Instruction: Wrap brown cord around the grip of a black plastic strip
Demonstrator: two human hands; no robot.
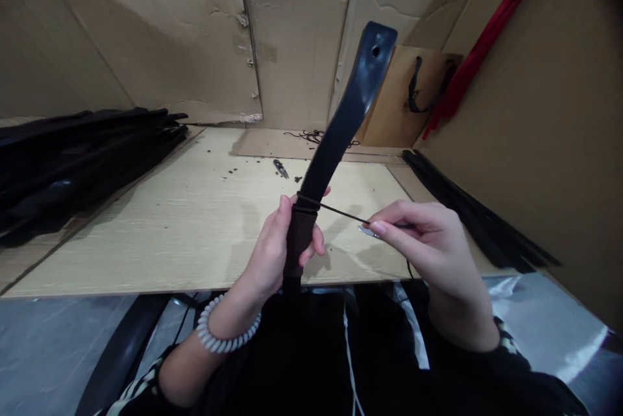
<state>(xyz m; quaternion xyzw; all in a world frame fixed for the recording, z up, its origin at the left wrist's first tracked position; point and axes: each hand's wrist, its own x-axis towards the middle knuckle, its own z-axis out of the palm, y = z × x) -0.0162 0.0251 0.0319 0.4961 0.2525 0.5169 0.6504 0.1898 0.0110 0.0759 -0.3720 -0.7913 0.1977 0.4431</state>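
Note:
My left hand (275,244) is wrapped round a long dark flat strip (348,108), held upright and leaning right. The strip is glossy and curved, with a round hole near its top end; a dark brown sleeve (300,234) covers its lower part. A thin dark cord (343,213) loops round the strip at the sleeve's upper edge. From there it runs taut to my right hand (428,241), whose thumb and forefinger pinch it. Beneath those fingertips a small silvery pointed tip (368,232) shows; the rest of that piece is hidden in the hand.
Small thread snips (281,169) lie on the pale board (195,221) among dark scraps. Loose cords (311,136) lie behind. Dark strips are piled at left (87,163) and right (467,208). Cardboard walls (296,33) enclose the back; a paper bag (389,111) leans there beside red cloth (487,46).

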